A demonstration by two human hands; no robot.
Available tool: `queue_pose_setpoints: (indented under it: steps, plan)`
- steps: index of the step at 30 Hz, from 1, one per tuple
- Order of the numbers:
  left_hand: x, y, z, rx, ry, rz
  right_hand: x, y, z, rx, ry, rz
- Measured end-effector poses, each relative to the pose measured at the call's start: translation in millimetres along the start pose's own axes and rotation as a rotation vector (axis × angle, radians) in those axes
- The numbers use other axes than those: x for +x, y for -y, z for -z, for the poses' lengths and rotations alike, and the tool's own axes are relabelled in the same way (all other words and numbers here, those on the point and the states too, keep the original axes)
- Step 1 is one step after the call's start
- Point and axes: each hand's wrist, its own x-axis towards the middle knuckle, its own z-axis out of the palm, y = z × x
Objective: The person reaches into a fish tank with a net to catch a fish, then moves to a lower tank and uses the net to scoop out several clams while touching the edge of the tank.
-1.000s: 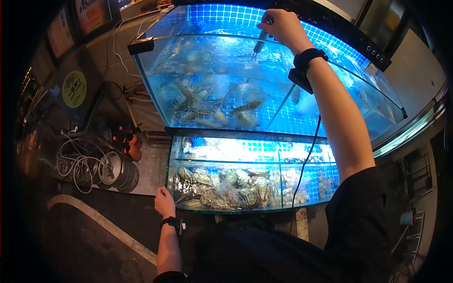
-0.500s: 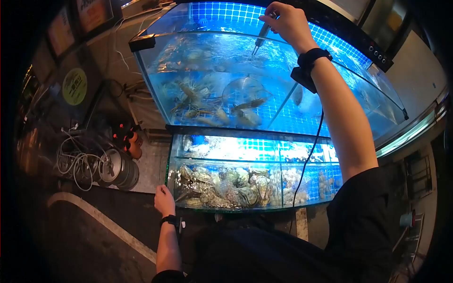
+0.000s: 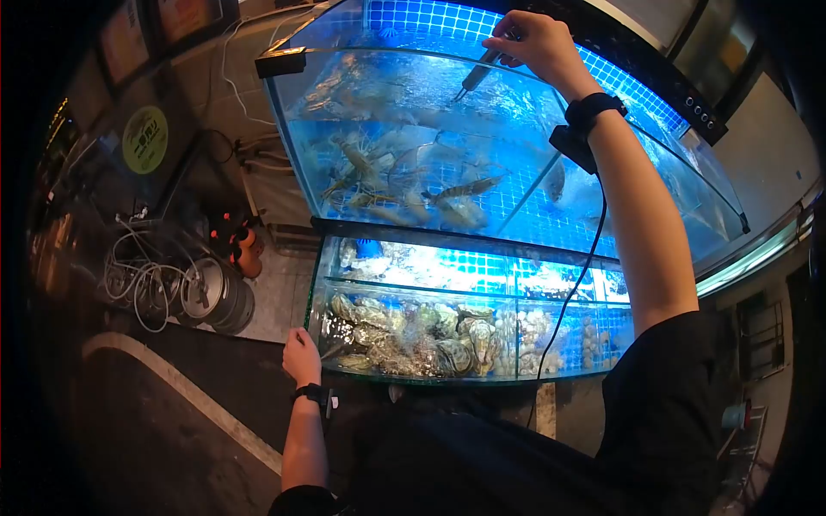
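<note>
My right hand (image 3: pixel 538 47) is closed around the grey handle of a dip net (image 3: pixel 479 79), above the upper glass tank (image 3: pixel 361 57). The handle slants down left, and its metal prongs reach the water. The rest of the net is blurred underwater. Below it are several prawns (image 3: pixel 465 189) with long feelers, and a fish (image 3: pixel 557 182) is behind the divider on the right. My left hand (image 3: pixel 302 355) is low, beside the left corner of the lower tank (image 3: pixel 314 297), its fingers curled with nothing visible in them. A dark band with a black box is on my right wrist.
Oysters (image 3: pixel 413 335) and round shellfish (image 3: pixel 535 331) lie in separate compartments of the lower tank. A black cable (image 3: pixel 571 292) hangs from my right wrist across its front. Metal kegs (image 3: pixel 225 297), pale coiled hoses (image 3: pixel 146 284) and an orange object (image 3: pixel 248 256) stand on the left.
The net's handle tilts further, its prongs now pointing more to the left. The view has shifted slightly, and the prawns show more sharply. My left hand stays beside the lower tank.
</note>
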Motion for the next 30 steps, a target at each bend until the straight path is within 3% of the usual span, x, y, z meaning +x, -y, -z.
queue_pose_setpoints:
  steps: [12,14,15,18,20,22,25,30]
  plan:
    - [-0.5,-1.8,-0.2,0.015,-0.015,0.007,1.9,-5.2,-2.7,0.049,0.035,0.042]
    - [-0.5,-2.4,0.3,0.009,-0.008,0.012,-0.1,9.6,4.3,0.136,0.004,-0.156]
    - [0.1,-1.7,-1.1,0.01,-0.009,0.013,-2.8,13.6,7.0,0.137,0.005,-0.156]
    - [1.3,2.2,-3.9,0.03,-0.03,0.015,-6.0,14.9,7.2,0.153,-0.139,-0.085]
    - [-0.5,0.5,-2.1,0.006,-0.033,0.014,-6.8,7.8,3.7,0.09,-0.264,0.133]
    - [0.6,3.4,-4.6,-0.01,-0.073,0.012,-5.6,-1.0,3.6,0.055,-0.375,0.188]
    - [-0.9,-4.1,3.1,0.007,-0.023,0.032,-8.5,15.2,8.7,0.092,-0.501,0.151]
    - [3.5,8.2,-9.1,-0.053,-0.13,-0.016,-18.3,28.6,23.2,0.091,-0.567,0.082]
